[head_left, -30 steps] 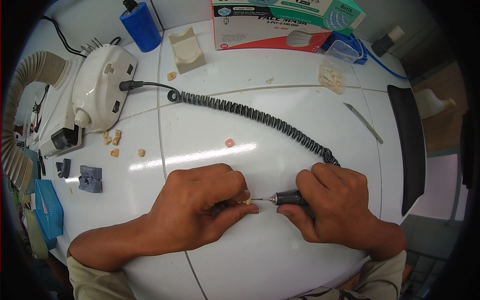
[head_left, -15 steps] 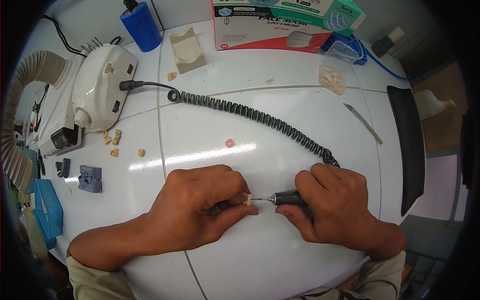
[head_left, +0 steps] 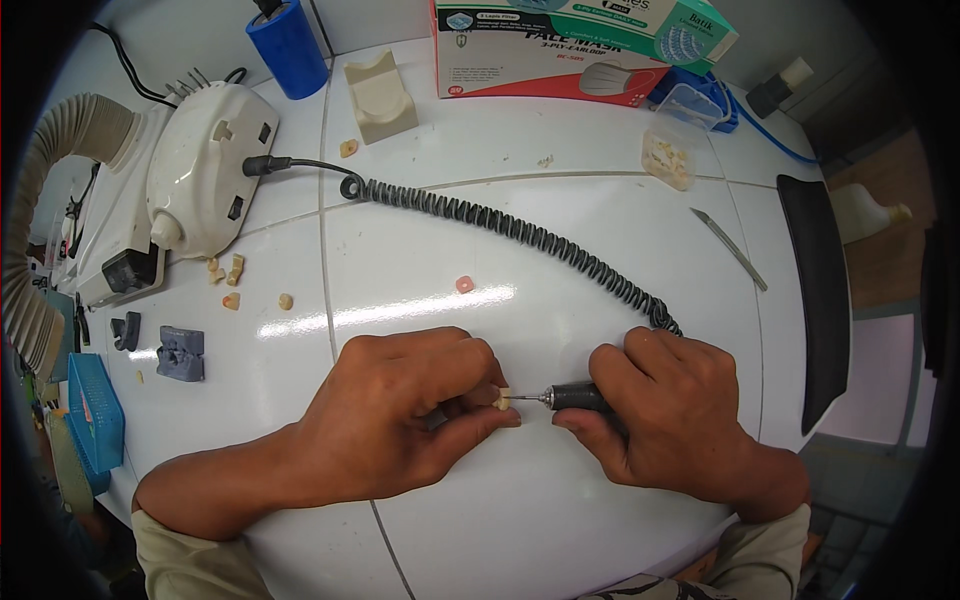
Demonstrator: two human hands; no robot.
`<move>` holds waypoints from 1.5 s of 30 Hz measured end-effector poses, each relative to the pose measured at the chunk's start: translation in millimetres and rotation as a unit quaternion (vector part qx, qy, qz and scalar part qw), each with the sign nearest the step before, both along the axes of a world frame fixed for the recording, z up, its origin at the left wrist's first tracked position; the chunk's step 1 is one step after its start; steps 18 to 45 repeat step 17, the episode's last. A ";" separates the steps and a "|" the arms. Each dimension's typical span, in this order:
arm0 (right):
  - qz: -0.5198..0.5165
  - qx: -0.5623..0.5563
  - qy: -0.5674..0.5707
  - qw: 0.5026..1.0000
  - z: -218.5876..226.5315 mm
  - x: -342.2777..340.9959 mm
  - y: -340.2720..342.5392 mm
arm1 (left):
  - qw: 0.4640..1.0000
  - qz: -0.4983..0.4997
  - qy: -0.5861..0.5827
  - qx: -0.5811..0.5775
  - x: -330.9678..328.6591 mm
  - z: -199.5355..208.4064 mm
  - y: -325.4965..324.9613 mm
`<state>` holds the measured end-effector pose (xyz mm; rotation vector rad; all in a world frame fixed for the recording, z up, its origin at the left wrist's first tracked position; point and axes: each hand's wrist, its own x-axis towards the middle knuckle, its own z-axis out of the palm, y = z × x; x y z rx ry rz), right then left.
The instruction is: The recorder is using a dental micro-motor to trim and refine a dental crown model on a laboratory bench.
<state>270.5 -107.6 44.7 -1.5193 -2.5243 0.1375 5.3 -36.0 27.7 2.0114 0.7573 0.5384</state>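
Note:
Between thumb and fingers my left hand [head_left: 415, 410] pinches a small cream dental crown [head_left: 503, 399], mostly covered by the fingertips. My right hand [head_left: 665, 415] is wrapped round a black rotary handpiece [head_left: 577, 397], held level and pointing left. Its thin metal bur [head_left: 527, 398] reaches the crown and appears to touch it. A coiled black cord [head_left: 520, 235] runs from near the right hand to a white control unit [head_left: 205, 170] at the back left. Beyond the hands, a small pink piece [head_left: 465, 284] lies on the white table.
Several tooth-coloured pieces [head_left: 235, 270] and a grey dental model [head_left: 181, 354] lie on the left, near a blue basket [head_left: 95, 410]. A cream block [head_left: 380, 97], mask boxes [head_left: 545, 70] and a clear container [head_left: 668, 160] stand at the back. A scalpel [head_left: 730, 250] lies right.
The whole view has shifted very slightly. Both hands keep their grips, and slightly more of the crown shows at my left fingertips.

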 end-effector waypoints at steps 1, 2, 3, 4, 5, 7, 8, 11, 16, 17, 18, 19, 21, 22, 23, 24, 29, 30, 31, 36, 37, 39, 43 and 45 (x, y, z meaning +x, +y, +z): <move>0.004 0.001 0.000 1.000 -0.1 0.3 0.2 | 1.000 0.000 0.000 0.000 -0.1 -0.3 -0.1; 0.004 0.001 0.000 1.000 0.7 0.4 0.5 | 1.000 0.001 -0.001 -0.001 0.0 -0.7 -0.1; 0.007 -0.003 -0.001 1.000 1.9 0.4 0.8 | 1.000 0.003 -0.002 -0.001 0.1 -1.0 -0.1; 0.009 -0.007 -0.002 1.000 2.6 0.4 1.0 | 1.000 0.003 -0.002 -0.001 0.3 -0.7 0.0; 0.009 -0.007 -0.002 1.000 2.3 0.2 0.9 | 1.000 0.002 -0.001 0.000 0.5 -0.4 0.3; 0.001 -0.006 -0.001 1.000 1.7 -0.4 0.5 | 1.000 0.002 0.001 0.001 0.5 -0.9 0.6; 0.001 -0.006 -0.001 1.000 1.8 -0.6 0.2 | 1.000 0.000 0.000 0.002 0.4 -1.4 0.8; -0.003 -0.009 -0.004 1.000 2.6 -0.6 0.3 | 1.000 -0.001 0.002 0.001 0.7 -0.1 0.7; 0.008 -0.014 -0.001 1.000 4.5 0.3 0.3 | 1.000 -0.001 0.006 -0.008 0.7 0.8 0.4; 0.006 -0.016 -0.001 1.000 3.9 0.0 0.3 | 1.000 -0.001 0.009 -0.011 0.5 0.7 0.6; 0.006 -0.016 -0.001 1.000 3.9 0.0 0.3 | 1.000 -0.001 0.009 -0.011 0.5 0.7 0.6; 0.006 -0.016 -0.001 1.000 3.9 0.0 0.3 | 1.000 -0.001 0.009 -0.011 0.5 0.7 0.6; 0.006 -0.016 -0.001 1.000 3.9 0.0 0.3 | 1.000 -0.001 0.009 -0.011 0.5 0.7 0.6; 0.006 -0.016 -0.001 1.000 3.9 0.0 0.3 | 1.000 -0.001 0.009 -0.011 0.5 0.7 0.6; 0.006 -0.016 -0.001 1.000 3.9 0.0 0.3 | 1.000 -0.001 0.009 -0.011 0.5 0.7 0.6; 0.006 -0.016 -0.001 1.000 3.9 0.0 0.3 | 1.000 -0.001 0.009 -0.011 0.5 0.7 0.6; 0.006 -0.016 -0.001 1.000 3.9 0.0 0.3 | 1.000 -0.001 0.009 -0.011 0.5 0.7 0.6; 0.006 -0.016 -0.001 1.000 3.9 0.0 0.3 | 1.000 -0.001 0.009 -0.011 0.5 0.7 0.6; 0.006 -0.016 -0.001 1.000 3.9 0.0 0.3 | 1.000 -0.001 0.009 -0.011 0.5 0.7 0.6; 0.006 -0.016 -0.001 1.000 3.9 0.0 0.3 | 1.000 -0.001 0.009 -0.011 0.5 0.7 0.6; 0.006 -0.016 -0.001 1.000 3.9 0.0 0.3 | 1.000 -0.001 0.009 -0.011 0.5 0.7 0.6; 0.006 -0.016 -0.001 1.000 3.9 0.0 0.3 | 1.000 -0.001 0.009 -0.011 0.5 0.7 0.6; 0.006 -0.016 -0.001 1.000 3.9 0.0 0.3 | 1.000 -0.001 0.009 -0.011 0.5 0.7 0.6; 0.006 -0.016 -0.001 1.000 3.9 0.0 0.3 | 1.000 -0.001 0.009 -0.011 0.5 0.7 0.6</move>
